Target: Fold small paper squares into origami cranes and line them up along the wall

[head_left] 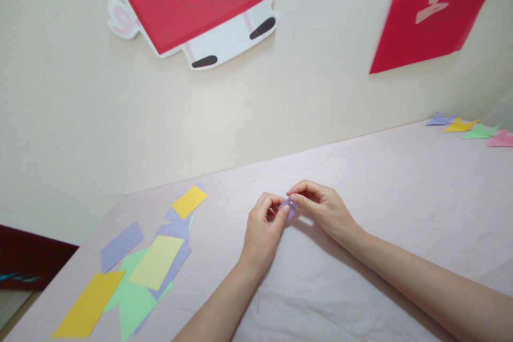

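A small piece of folded purple paper (287,206) is held up just above the cloth-covered table, between both hands. My left hand (264,224) pinches it from the left with thumb and fingers. From the right, my right hand (318,206) has its thumb and forefinger at the paper's upper edge, closed on it. The fingers cover much of the paper, so its full shape is hidden.
Loose sheets lie at the left, among them a yellow sheet (90,304), a green sheet (132,299) and a purple sheet (121,246). Several folded paper figures, one yellow (460,125), stand at the far right. A wall (280,107) with red decorations borders the table.
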A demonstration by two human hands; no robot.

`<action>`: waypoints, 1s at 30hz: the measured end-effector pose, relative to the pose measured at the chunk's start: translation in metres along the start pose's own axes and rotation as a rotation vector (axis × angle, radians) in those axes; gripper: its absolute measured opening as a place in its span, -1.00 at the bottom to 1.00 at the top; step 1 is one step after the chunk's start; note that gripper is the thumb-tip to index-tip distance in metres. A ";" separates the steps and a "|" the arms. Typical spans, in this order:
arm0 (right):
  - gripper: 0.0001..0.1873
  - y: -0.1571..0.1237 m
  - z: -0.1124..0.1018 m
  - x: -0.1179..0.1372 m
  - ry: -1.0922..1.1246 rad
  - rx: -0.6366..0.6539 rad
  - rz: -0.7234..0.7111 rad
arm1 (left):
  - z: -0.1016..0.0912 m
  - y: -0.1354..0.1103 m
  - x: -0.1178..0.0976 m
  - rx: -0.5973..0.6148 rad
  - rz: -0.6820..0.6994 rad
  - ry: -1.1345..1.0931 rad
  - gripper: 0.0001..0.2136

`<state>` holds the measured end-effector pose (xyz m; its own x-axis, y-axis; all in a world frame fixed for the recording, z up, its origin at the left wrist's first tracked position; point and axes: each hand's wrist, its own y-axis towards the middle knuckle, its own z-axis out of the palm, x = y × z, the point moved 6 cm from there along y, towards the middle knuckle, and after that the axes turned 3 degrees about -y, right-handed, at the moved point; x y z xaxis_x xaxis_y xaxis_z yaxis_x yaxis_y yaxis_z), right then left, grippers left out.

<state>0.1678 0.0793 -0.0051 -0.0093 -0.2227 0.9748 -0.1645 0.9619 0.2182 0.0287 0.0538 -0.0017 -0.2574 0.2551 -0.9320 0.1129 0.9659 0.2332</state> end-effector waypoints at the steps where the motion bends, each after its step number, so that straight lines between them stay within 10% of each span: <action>1: -0.85 0.000 0.001 0.000 0.006 0.009 0.003 | 0.000 0.000 0.000 0.001 -0.003 -0.001 -0.87; 30: -0.76 -0.002 0.009 -0.005 -0.054 0.143 0.047 | -0.010 0.004 0.013 -0.097 -0.066 -0.187 -0.90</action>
<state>0.1590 0.0772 -0.0113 -0.0722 -0.1902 0.9791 -0.3010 0.9400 0.1604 0.0162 0.0610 -0.0103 -0.0778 0.1867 -0.9793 0.0064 0.9824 0.1868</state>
